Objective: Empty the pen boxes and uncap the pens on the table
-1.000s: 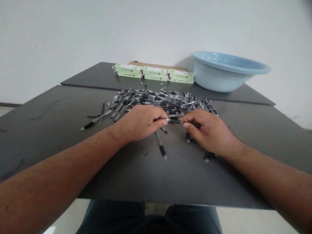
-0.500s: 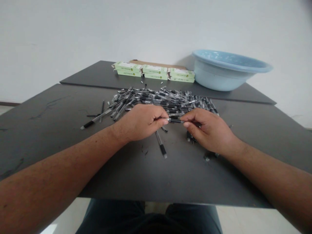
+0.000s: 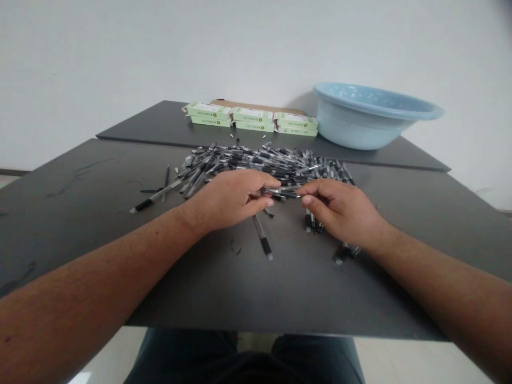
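Note:
A pen with a dark grip (image 3: 290, 194) lies level between my two hands, in front of the heap of pens. My right hand (image 3: 342, 208) pinches its right end between thumb and fingertips. Around its left end is my left hand (image 3: 232, 200), thumb and index finger parted, with no firm hold visible. Just behind both hands spreads a big heap of clear-barrelled pens with black grips (image 3: 260, 160). A single pen (image 3: 263, 239) rests on the table below my left hand. More pens (image 3: 310, 221) lie partly hidden under my right hand.
Green-and-white boxes (image 3: 252, 120) stand stacked in a row at the back, beside a large light-blue basin (image 3: 368, 122). Another pen (image 3: 146, 204) juts out left of the heap. The dark table (image 3: 224, 293) has a seam or raised edge behind the heap.
My left thumb and index finger have come apart from their pinch on the pen. My right hand keeps its pinch and has barely moved.

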The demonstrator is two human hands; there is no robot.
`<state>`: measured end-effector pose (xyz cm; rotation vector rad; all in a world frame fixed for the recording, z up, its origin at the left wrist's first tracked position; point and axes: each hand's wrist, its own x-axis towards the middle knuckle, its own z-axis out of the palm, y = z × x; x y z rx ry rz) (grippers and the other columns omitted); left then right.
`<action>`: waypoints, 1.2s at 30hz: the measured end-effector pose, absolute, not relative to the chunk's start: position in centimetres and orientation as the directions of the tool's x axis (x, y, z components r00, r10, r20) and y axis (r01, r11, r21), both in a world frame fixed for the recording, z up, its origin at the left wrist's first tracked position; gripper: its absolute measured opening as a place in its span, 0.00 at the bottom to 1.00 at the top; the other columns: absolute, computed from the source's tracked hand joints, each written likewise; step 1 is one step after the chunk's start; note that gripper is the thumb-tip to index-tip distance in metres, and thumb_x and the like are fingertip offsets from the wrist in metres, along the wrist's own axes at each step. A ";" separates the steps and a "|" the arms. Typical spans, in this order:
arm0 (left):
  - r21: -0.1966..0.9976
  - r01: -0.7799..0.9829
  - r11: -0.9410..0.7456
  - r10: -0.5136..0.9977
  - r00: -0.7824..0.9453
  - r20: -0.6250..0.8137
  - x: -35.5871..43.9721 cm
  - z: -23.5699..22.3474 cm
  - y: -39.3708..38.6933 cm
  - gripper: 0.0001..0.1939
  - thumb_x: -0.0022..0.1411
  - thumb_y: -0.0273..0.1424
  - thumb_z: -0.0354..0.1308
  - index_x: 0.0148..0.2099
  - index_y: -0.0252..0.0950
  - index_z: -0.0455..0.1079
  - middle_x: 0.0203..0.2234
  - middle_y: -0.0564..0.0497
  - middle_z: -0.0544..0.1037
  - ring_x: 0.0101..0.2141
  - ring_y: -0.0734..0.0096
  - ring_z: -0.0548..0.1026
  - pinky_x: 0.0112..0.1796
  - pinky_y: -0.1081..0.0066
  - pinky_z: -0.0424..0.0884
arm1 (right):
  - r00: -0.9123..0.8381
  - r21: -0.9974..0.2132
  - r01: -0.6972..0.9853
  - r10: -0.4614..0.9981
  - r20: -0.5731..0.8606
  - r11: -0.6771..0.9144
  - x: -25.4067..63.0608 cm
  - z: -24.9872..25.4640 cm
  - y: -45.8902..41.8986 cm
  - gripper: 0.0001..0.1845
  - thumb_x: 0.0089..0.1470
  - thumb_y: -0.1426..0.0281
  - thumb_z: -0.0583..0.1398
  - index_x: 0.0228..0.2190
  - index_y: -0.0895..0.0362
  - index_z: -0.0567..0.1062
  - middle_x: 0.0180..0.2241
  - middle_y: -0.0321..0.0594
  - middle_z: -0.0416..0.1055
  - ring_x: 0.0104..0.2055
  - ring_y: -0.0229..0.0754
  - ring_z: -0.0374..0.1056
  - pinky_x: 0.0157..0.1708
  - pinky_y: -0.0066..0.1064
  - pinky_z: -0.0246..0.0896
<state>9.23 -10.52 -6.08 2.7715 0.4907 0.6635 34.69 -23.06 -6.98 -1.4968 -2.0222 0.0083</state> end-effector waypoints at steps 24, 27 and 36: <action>0.239 0.290 -0.927 0.366 0.839 0.403 9.4 -6.0 -10.7 0.18 0.76 0.39 0.54 0.53 0.38 0.83 0.46 0.47 0.89 0.48 0.58 0.85 0.50 0.64 0.76 | -0.133 -0.423 0.846 0.896 0.425 0.326 34.0 -6.5 -23.3 0.11 0.68 0.68 0.60 0.44 0.52 0.84 0.38 0.39 0.86 0.39 0.45 0.81 0.44 0.34 0.73; 0.242 0.304 -0.921 0.379 0.839 0.391 9.4 -5.9 -10.8 0.18 0.76 0.39 0.54 0.54 0.39 0.83 0.47 0.47 0.88 0.49 0.58 0.85 0.51 0.63 0.76 | -0.124 -0.450 0.840 0.914 0.387 0.304 34.0 -6.3 -23.3 0.11 0.68 0.68 0.60 0.44 0.52 0.84 0.37 0.38 0.85 0.37 0.44 0.81 0.42 0.34 0.73; 0.354 0.312 -0.882 0.441 0.813 0.380 9.5 -5.6 -11.1 0.16 0.73 0.39 0.56 0.47 0.39 0.83 0.37 0.50 0.87 0.39 0.63 0.83 0.40 0.66 0.71 | -0.104 -0.501 0.818 0.929 0.356 0.284 34.1 -6.5 -23.5 0.15 0.68 0.65 0.61 0.51 0.52 0.83 0.36 0.38 0.86 0.34 0.43 0.80 0.39 0.33 0.72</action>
